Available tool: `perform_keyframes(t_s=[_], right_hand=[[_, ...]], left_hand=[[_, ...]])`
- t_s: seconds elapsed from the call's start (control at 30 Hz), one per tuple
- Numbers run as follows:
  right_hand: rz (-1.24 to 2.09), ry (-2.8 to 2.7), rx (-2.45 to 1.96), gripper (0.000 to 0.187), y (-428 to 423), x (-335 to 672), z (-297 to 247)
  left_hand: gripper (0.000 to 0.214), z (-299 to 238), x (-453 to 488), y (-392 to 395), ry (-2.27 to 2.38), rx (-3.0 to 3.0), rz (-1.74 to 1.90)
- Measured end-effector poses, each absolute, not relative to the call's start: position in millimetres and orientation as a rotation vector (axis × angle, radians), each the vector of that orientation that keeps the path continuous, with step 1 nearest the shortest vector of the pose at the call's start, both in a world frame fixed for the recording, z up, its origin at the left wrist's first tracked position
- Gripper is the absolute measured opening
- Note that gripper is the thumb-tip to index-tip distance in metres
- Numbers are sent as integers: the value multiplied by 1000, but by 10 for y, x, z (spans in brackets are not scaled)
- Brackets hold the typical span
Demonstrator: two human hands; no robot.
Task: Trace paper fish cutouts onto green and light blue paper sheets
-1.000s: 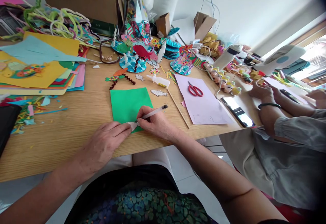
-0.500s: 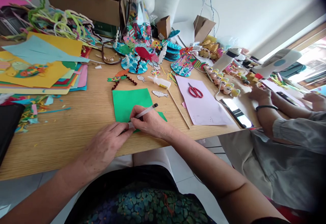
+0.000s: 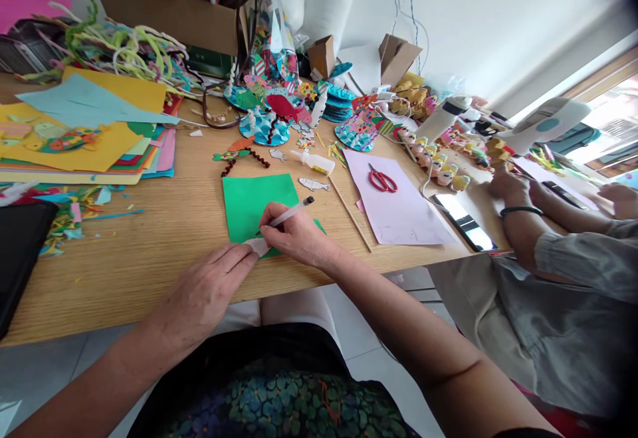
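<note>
My right hand (image 3: pixel 294 237) grips a pen (image 3: pixel 286 215) with a clear barrel and a dark end, its tip hidden by the fingers. Beneath it lies a bright green sheet (image 3: pixel 256 199). A small white paper cutout (image 3: pixel 258 246) rests on the sheet's near edge. The closed fingertips of my left hand (image 3: pixel 212 283) hold this cutout down at its left end. Beyond the sheet are a white fish cutout (image 3: pixel 314 184), a glue bottle (image 3: pixel 313 161) and a brown pipe cleaner (image 3: pixel 258 157). A wooden stick (image 3: pixel 350 215) lies to the right.
Red-handled scissors (image 3: pixel 383 180) lie on a lilac sheet (image 3: pixel 406 215), with a phone (image 3: pixel 463 222) beside it. Coloured paper (image 3: pixel 100 165) and scraps are stacked at left, near a dark tablet (image 3: pixel 22 252). Another person's hand (image 3: pixel 511 189) is at right.
My right hand and the pen have shifted slightly right and up along the cutout. More of the white cutout now shows between my hands. My left hand stays pressed on it.
</note>
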State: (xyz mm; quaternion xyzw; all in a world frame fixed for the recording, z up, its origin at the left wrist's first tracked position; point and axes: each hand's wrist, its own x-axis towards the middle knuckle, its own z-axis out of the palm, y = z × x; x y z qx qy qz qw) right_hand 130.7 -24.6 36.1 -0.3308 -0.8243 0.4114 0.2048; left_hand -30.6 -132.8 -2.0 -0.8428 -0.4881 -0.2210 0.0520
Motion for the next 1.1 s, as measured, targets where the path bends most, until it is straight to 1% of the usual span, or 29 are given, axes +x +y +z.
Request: perform_keyframes(t_s=[0.17, 0.53, 0.83, 1.1], right_hand=[[1115, -2334, -929, 6, -251, 1310, 346], [1128, -2426, -923, 6, -274, 1222, 396], [1214, -2422, -831, 8, -311, 1139, 396], [1256, -2422, -836, 8, -322, 1095, 416]], left_hand=[[44, -18, -299, -1350, -1429, -2533, -632], [39, -36, -293, -1371, -1459, -2524, -608], [41, -6, -283, -1388, -1546, -2531, -530], [40, -17, -290, -1396, -1568, -2528, -562]])
